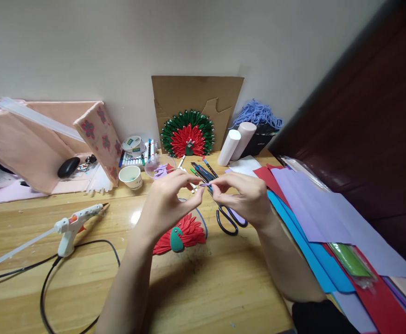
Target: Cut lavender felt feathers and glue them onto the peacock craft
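You can make out no word or number for certain. At your two o'clock, the black box (254, 147) bears a short line of pale lettering on its front, too small and blurred for you to spell out. At your ten o'clock, the white roll (133, 147) carries blue and green printing that you cannot read. At your nine o'clock, the paper cup (131, 178) shows small dark printed marks, likewise too small to tell.
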Motion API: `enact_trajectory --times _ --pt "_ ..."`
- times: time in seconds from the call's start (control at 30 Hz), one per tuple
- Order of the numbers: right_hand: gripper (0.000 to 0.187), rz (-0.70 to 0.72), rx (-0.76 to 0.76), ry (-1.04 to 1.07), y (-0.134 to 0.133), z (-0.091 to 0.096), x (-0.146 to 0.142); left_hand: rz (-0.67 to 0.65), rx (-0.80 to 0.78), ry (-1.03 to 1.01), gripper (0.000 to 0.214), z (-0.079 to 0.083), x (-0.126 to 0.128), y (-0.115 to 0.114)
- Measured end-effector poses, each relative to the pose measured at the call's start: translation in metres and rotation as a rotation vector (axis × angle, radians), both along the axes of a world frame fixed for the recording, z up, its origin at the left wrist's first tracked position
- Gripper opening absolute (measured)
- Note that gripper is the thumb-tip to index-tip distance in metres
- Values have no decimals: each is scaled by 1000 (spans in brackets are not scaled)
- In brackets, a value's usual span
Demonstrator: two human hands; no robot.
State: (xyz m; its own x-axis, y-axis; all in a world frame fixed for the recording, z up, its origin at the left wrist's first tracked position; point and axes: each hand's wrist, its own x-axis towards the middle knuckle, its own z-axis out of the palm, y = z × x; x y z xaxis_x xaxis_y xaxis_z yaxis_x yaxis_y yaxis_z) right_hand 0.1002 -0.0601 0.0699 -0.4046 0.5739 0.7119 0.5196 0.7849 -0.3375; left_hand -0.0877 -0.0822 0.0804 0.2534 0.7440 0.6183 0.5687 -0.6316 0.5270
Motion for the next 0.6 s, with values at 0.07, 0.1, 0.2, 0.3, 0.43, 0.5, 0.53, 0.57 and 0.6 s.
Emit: enact_trajectory --times 0.07,0.1,0.2,0.3,0.43,0.5,0.53,0.57,0.6 --pt "12 23 -11 -15 -1 -3 -3 -39 -21 8 9 -3 5 0" --pt "12 27 -17 -24 -1 -4 -4 -48 -28 11 8 -4 7 1" --pt "12 10 -16 -54 -1 -7 -5 -46 -41 26 7 -6 6 2" --pt "10 -12 -3 -52 0 -5 -3 -40 -60 41 6 -4 2 1" --pt "10 3 -30 -20 0 -2 -1 -75 -72 36 9 -2 4 0" --pt "11 24 -50 -16 -1 -1 -1 -74 -61 39 7 -3 6 0" --pt "12 33 -57 -16 -2 -1 -2 -74 -57 40 5 -4 7 1" --pt "12 41 -59 -19 -3 -1 -3 -79 -57 40 5 -4 8 1" --pt "12 44 -56 -24 -3 -1 -3 -83 -59 35 5 -5 9 1"
